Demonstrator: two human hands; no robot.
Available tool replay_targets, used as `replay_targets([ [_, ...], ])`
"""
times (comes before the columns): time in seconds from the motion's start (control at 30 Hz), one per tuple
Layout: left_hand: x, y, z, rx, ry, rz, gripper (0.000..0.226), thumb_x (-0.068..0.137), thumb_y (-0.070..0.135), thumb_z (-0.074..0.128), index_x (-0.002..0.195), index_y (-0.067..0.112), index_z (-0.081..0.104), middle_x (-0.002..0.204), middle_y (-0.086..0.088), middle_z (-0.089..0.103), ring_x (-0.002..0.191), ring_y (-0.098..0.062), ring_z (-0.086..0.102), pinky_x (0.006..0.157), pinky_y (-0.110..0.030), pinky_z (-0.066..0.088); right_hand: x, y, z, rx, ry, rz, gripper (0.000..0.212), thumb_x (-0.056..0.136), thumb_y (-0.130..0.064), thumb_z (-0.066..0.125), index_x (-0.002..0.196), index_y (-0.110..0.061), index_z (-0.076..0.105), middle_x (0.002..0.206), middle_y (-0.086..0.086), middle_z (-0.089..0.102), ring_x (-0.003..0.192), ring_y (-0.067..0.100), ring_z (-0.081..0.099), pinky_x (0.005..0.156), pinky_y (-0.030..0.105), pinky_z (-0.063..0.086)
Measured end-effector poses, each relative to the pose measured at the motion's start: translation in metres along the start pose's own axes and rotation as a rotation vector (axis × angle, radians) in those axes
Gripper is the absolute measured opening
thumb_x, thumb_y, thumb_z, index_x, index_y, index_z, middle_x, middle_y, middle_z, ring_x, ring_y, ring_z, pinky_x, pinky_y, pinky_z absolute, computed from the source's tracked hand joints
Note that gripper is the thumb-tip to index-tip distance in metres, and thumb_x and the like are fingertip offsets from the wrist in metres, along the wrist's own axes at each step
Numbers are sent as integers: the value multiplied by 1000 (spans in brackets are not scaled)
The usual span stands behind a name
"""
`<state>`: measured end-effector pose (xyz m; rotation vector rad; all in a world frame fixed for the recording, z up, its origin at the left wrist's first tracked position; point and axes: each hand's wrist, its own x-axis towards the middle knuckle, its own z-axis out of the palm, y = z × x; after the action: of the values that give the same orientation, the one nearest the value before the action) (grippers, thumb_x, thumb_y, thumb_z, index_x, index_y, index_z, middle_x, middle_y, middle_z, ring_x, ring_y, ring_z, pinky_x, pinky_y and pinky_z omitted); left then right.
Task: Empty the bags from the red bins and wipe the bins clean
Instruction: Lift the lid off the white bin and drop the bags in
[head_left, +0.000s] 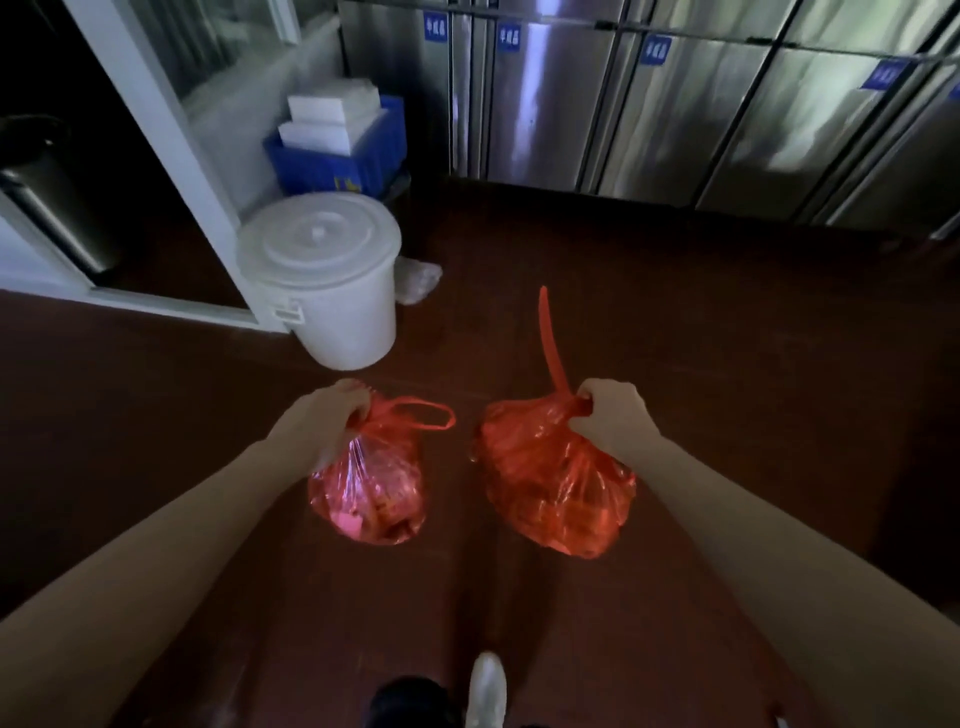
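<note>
red bag (366, 493) gripped by left hand (332, 415), second red bag (550, 488) gripped by right hand (613, 415)

Nothing cleanly legible. Spotted blue labels (509, 37) with white characters, high on the steel cabinet doors (550, 114), about three characters apiece, too blurred to read for sure. Also spotted a yellow mark (347, 184) on the front of the blue crate (311, 166), illegible too.
</note>
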<state>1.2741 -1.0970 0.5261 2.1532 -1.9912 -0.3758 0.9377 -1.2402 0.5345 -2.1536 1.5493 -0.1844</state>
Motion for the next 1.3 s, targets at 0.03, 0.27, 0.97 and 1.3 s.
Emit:
replay_targets([
  [0.03,26,-9,-4,-10,-1,-8,21,80,12,70,77,20,51,87,7,50,75,-23,57,70,-36,46,29,-7,-4,0,-2,-11,26,75,-19,69,100,-15,67,96,6,66,92,25,63,79,33,51],
  [0.27,218,-87,-24,-54,-4,23,21,81,4,65,74,18,50,84,4,57,77,-23,58,72,-35,47,238,-54,-12,9,-17,-20,27,76,-18,68,102,-15,66,93,1,63,87,21,62,78,34,53],
  [0.97,680,-251,69,-39,-194,-3,9,92,18,49,97,18,56,100,1,52,92,-19,54,72,-33,43,704,-78,89,156,-115,318,24,82,-23,68,104,-16,61,92,-3,64,88,20,66,76,31,52],
  [1.3,837,-328,260,-33,-384,-5,26,71,8,77,95,14,71,91,-5,66,78,-27,66,58,-34,56,890,20,271,172,-257,533,32,86,-25,67,115,-14,58,105,4,64,97,26,65,82,35,53],
])
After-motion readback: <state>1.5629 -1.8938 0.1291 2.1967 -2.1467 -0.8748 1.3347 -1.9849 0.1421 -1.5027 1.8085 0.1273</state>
